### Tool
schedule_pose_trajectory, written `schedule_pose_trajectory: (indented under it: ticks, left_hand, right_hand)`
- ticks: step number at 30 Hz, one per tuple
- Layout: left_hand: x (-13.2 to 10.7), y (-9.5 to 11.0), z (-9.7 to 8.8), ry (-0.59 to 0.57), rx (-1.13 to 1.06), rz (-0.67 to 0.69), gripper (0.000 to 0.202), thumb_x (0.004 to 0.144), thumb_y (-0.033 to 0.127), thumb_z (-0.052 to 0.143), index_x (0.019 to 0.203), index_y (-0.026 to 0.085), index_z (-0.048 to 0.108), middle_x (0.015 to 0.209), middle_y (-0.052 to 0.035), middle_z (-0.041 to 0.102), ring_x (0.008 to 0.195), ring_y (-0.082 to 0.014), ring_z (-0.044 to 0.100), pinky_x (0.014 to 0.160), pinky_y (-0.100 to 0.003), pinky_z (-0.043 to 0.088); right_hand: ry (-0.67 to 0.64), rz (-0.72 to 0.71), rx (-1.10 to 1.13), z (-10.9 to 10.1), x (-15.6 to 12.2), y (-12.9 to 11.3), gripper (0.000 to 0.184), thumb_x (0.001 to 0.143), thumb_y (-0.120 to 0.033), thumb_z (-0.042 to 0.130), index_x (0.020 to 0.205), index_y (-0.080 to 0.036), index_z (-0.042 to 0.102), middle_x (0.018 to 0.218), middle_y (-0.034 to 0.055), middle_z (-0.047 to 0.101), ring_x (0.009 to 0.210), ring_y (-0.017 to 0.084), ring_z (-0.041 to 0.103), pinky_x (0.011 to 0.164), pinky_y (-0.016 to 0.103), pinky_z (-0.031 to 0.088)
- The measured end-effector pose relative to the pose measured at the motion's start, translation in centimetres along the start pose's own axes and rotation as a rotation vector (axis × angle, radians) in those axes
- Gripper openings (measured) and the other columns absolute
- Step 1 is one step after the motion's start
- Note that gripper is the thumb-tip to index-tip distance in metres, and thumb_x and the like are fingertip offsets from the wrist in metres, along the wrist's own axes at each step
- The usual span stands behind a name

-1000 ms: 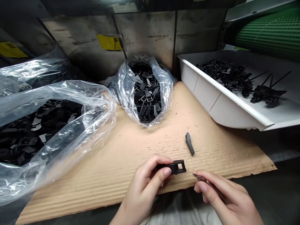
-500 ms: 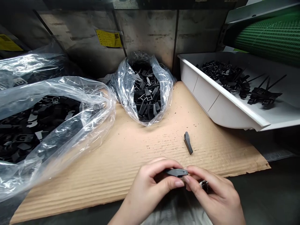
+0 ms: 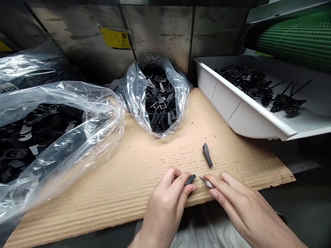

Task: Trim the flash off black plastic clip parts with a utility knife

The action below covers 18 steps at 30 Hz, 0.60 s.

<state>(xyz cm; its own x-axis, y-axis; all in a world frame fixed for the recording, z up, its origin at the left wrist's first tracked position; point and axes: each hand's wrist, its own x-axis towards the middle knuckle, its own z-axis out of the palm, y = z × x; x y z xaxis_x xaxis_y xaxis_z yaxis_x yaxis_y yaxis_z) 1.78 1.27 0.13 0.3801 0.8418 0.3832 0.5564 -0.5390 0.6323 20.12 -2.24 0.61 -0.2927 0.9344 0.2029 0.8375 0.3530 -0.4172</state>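
Note:
My left hand (image 3: 167,203) is closed around a small black plastic part (image 3: 190,179), whose tip pokes out past the thumb. My right hand (image 3: 243,206) pinches a small metal blade (image 3: 206,182), its point aimed at that part and just short of it. Both hands hover over the front edge of a brown cardboard sheet (image 3: 134,172). A second black plastic piece (image 3: 207,155) lies loose on the cardboard just beyond my fingers.
A clear bag of black parts (image 3: 159,98) stands open at the back. A larger clear bag of black parts (image 3: 46,137) fills the left. A white tray (image 3: 240,110) with black sprues sits at the right, below a green conveyor (image 3: 294,38).
My hands came together on the part, then drew slightly apart. The part now sits deeper in my left hand, and the blade tip shows in my right hand.

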Motion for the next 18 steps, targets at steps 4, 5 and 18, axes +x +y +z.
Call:
schedule_pose_trajectory:
  ticks: [4, 5, 18]
  left_hand:
    - [-0.12, -0.13, 0.07, -0.013, 0.022, 0.009, 0.013, 0.086, 0.012, 0.049, 0.091, 0.013, 0.061, 0.075, -0.004, 0.057, 0.064, -0.0156, 0.06, 0.056, -0.024, 0.048]
    - [-0.14, -0.17, 0.11, -0.013, 0.026, 0.008, 0.013, 0.086, 0.013, 0.049, 0.091, 0.013, 0.061, 0.075, -0.0042, 0.057, 0.064, -0.0159, 0.06, 0.056, -0.024, 0.048]
    - [-0.42, -0.5, 0.18, -0.017, 0.035, 0.062, 0.014, 0.089, 0.014, 0.046, 0.092, 0.013, 0.059, 0.075, -0.0046, 0.057, 0.063, -0.0151, 0.058, 0.056, -0.023, 0.048]
  right_hand:
    - [-0.035, 0.032, 0.015, 0.07, 0.51, -0.12, 0.028, 0.092, -0.022, 0.034, 0.103, -0.02, 0.059, 0.087, 0.0054, 0.069, 0.074, 0.016, 0.068, 0.063, 0.025, 0.055]
    - [-0.049, 0.036, 0.013, 0.08, 0.54, -0.12, 0.027, 0.092, -0.022, 0.034, 0.099, -0.02, 0.06, 0.086, 0.005, 0.069, 0.074, 0.017, 0.068, 0.063, 0.026, 0.054]
    - [-0.14, 0.016, 0.066, 0.35, 0.81, -0.1, 0.023, 0.092, -0.02, 0.036, 0.09, -0.023, 0.058, 0.075, 0.0003, 0.062, 0.065, 0.016, 0.062, 0.058, 0.027, 0.047]
